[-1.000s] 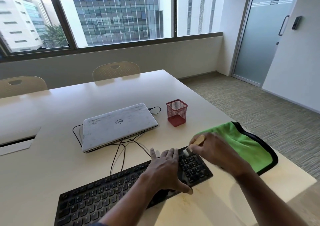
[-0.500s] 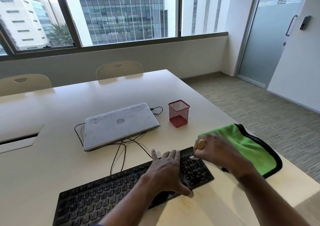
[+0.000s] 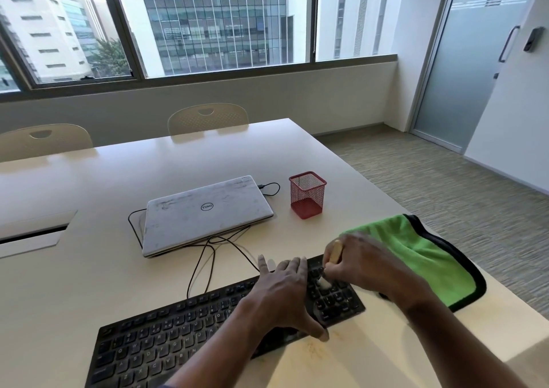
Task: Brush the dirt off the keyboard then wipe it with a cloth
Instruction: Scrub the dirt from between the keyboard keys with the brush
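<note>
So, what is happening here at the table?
A person is brushing a black keyboard. The left hand lies flat on the keys, steadying it; the right hand grips a small brush with its bristles on the number pad. The green cloth lies beside the keyboard, in no hand, so the wiping is not yet done.

Hands (image 3: 320, 283) with brush (image 3: 332, 261) on black keyboard (image 3: 166, 337)

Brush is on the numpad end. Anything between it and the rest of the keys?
Yes: the left hand lies flat across the keyboard just left of the brush, which the right hand grips. It covers the keys beside the numpad; the letter keys further left are bare.
</note>
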Demonstrator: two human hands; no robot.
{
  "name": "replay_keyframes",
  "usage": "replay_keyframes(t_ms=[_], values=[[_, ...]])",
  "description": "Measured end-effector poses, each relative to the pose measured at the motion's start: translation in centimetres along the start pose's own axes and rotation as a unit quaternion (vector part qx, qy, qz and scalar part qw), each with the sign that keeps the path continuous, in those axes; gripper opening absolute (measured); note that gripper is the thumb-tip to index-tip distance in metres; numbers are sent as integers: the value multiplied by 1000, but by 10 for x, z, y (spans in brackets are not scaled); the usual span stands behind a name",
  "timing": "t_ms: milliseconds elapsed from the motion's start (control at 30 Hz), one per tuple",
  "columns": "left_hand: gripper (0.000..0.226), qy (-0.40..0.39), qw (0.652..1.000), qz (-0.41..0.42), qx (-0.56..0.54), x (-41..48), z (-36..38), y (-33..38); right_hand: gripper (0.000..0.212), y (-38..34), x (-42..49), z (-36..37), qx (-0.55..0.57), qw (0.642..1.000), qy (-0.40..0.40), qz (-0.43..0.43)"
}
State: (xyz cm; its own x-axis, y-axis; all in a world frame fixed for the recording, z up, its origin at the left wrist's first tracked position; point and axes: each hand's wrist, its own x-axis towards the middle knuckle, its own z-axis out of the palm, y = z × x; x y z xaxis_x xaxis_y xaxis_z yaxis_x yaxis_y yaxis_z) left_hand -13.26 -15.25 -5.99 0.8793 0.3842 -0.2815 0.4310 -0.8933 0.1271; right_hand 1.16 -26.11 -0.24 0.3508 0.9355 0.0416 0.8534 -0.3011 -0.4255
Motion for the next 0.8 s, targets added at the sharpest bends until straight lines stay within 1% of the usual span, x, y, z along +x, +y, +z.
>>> replay_keyframes(t_ms=[100, 200, 267, 367, 433, 467, 533, 600, 700, 733, 800], values=[[144, 1, 1000, -2, 2, 0, 0, 0, 11, 9, 0, -1, -38, 999, 14, 16], [144, 1, 1000, -3, 0, 1, -1, 1, 8, 8, 1, -7, 22, 1000, 11, -5], [144, 0, 1000, -4, 0, 2, -1, 2, 8, 4, -1, -5, 20, 1000, 1, -18], [145, 3, 1000, -11, -7, 4, 0, 4, 9, 11, -1, 1, -28, 999, 33, 10], [145, 6, 1000, -15, -12, 5, 1, 4, 10, 14, 1, -2, -17, 998, 48, 23], [145, 4, 1000, -17, -14, 5, 2, 4, 10, 15, 2, -3, 10, 999, 41, 15], [144, 2, 1000, -22, -14, 6, 2, 6, 12, 12, 0, -5, 40, 999, -2, -14], [144, 3, 1000, -25, -14, 5, 2, 8, 13, 12, -3, -2, 11, 999, -23, -30], [143, 8, 999, -29, -19, 4, 3, 9, 9, 17, -3, -5, -34, 999, -10, -17], [143, 9, 999, -29, -21, 4, 3, 9, 9, 17, -3, -7, -34, 999, -11, -22], [142, 7, 999, -29, -23, 4, 3, 9, 8, 15, -3, -10, 12, 998, -43, -48]])
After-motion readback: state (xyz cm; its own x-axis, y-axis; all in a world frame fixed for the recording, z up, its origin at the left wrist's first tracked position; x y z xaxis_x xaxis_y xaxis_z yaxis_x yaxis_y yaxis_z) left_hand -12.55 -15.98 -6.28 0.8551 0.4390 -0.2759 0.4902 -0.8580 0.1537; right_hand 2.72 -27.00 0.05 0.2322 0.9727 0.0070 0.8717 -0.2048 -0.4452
